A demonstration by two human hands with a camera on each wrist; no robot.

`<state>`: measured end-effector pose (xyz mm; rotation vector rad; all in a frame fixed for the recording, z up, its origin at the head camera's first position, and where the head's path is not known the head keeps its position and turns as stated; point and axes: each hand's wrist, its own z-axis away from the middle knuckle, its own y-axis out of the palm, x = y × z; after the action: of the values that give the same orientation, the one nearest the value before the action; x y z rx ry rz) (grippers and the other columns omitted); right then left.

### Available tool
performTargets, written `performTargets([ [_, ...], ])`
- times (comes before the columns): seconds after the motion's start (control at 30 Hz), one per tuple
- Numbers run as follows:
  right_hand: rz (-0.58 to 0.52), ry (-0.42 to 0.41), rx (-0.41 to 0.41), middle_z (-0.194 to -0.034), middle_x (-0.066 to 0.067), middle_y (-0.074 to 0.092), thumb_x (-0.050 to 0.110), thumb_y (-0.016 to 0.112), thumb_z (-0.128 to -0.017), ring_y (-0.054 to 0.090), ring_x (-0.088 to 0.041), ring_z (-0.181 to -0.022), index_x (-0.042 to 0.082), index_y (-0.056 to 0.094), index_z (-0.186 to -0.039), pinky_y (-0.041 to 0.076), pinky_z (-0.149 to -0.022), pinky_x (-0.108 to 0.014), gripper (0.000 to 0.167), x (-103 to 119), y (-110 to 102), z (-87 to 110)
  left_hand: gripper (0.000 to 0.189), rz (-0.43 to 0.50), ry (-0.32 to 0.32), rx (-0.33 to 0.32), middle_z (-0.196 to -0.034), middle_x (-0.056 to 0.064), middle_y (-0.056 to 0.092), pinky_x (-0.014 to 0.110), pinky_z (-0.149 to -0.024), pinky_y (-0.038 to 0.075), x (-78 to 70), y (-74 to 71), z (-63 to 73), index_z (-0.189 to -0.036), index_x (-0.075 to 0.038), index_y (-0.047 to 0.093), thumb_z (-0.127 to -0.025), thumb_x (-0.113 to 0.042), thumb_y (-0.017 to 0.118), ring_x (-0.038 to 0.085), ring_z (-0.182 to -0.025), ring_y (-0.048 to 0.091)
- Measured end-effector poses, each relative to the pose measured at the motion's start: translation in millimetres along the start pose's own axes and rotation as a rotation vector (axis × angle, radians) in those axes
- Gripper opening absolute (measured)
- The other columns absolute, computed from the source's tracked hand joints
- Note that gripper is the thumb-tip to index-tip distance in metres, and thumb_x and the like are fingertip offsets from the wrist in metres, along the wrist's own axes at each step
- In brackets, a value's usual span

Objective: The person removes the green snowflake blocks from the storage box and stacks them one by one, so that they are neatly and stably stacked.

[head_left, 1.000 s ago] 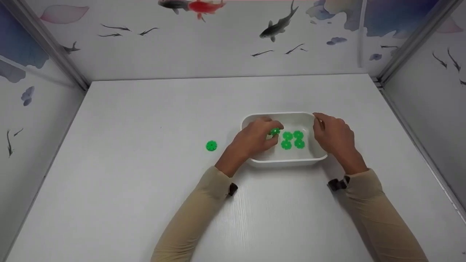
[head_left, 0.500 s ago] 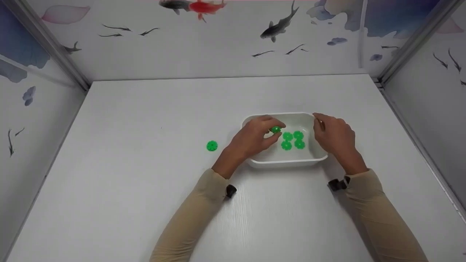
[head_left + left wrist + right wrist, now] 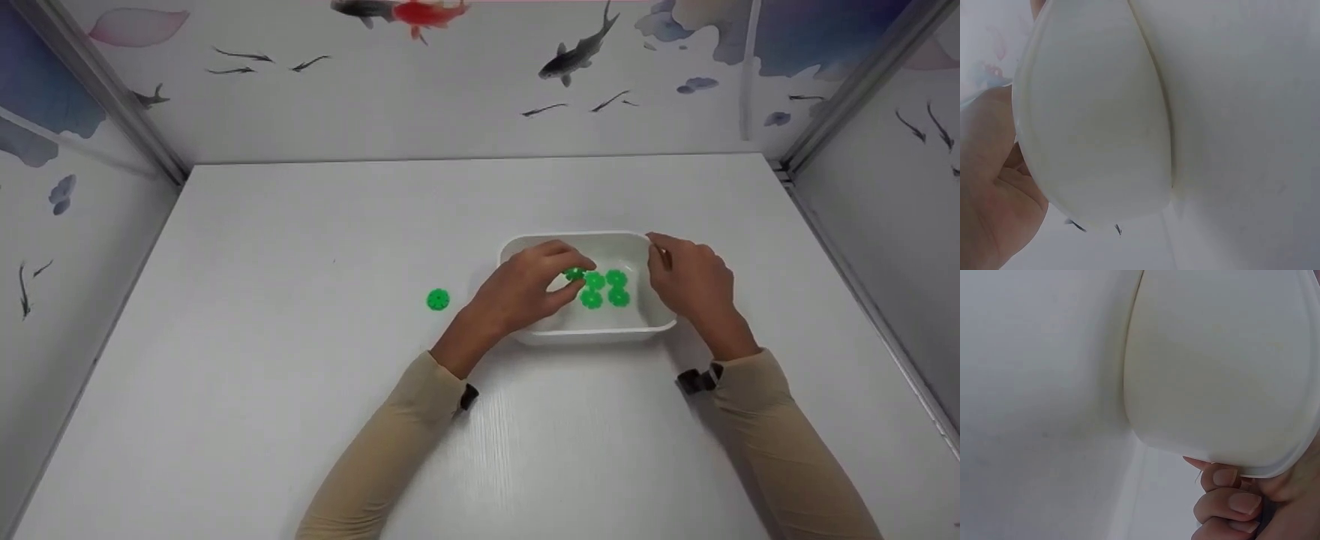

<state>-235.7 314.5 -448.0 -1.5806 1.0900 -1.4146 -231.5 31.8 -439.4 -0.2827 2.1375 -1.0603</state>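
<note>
A white rectangular plastic tub (image 3: 570, 331) sits right of the table's middle. Several green flower-shaped discs (image 3: 618, 298) lie inside it in a small cluster. My left hand (image 3: 532, 289) reaches over the tub's left side and pinches one green notched disc (image 3: 574, 274) between thumb and fingers, close over the cluster. In the left wrist view the tub wall hides those fingertips. My right hand (image 3: 690, 281) grips the tub's rim at the far right corner; the right wrist view shows its curled fingers (image 3: 1235, 502) just under the rim.
A single green disc (image 3: 438, 299) lies on the white table (image 3: 300, 375) left of the tub. Panels printed with fish (image 3: 577, 56) stand along the back and sides of the table. Black wrist cameras (image 3: 697, 380) sit at both cuffs.
My left hand has shifted slightly right inside the tub, bringing the pinched disc nearer to the cluster. My right hand keeps its hold on the rim.
</note>
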Motion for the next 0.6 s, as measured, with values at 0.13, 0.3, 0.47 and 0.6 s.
performTargets([
  [0.13, -0.004, -0.010, -0.009, -0.113, -0.026, 0.078, 0.025, 0.050, -0.112, 0.059, -0.030, -0.075, 0.005, 0.065, -0.149, 0.040, -0.053, -0.033, 0.044, -0.3, 0.8, 0.3, 0.025, -0.006, 0.017, -0.014, -0.129, 0.001, 0.076, 0.024, -0.108, 0.057, -1.0, -6.2, 3.6, -0.129, -0.017, 0.078, -0.105, -0.022, 0.074, 0.015, -0.123, 0.070],
  [0.3, -0.018, -0.018, -0.010, -0.103, -0.022, 0.078, 0.024, 0.050, -0.112, 0.059, -0.029, -0.076, 0.005, 0.066, -0.147, 0.039, -0.053, -0.032, 0.043, -0.3, 0.1, 1.4, 0.023, -0.017, 0.065, -0.032, -0.127, 0.001, 0.076, 0.025, -0.105, 0.058, -0.9, -14.9, 9.3, -0.128, -0.017, 0.078, -0.106, -0.020, 0.072, 0.016, -0.122, 0.071],
  [0.47, -0.016, -0.009, 0.001, -0.108, -0.022, 0.078, 0.026, 0.049, -0.113, 0.060, -0.030, -0.079, 0.006, 0.065, -0.148, 0.040, -0.056, -0.033, 0.044, -0.2, -0.3, 1.4, 0.022, -0.017, 0.075, -0.049, -0.128, 0.001, 0.076, 0.027, -0.104, 0.059, 0.3, -25.0, 18.1, -0.127, -0.016, 0.078, -0.105, -0.018, 0.072, 0.017, -0.123, 0.070],
  [0.6, -0.014, -0.003, 0.006, -0.102, -0.021, 0.077, 0.026, 0.049, -0.113, 0.057, -0.029, -0.076, 0.006, 0.064, -0.149, 0.039, -0.054, -0.034, 0.044, -0.3, 0.2, 0.2, 0.023, -0.020, 0.056, -0.058, -0.127, 0.002, 0.076, 0.027, -0.102, 0.060, 3.4, -33.6, 26.2, -0.127, -0.015, 0.077, -0.105, -0.017, 0.073, 0.015, -0.120, 0.072],
])
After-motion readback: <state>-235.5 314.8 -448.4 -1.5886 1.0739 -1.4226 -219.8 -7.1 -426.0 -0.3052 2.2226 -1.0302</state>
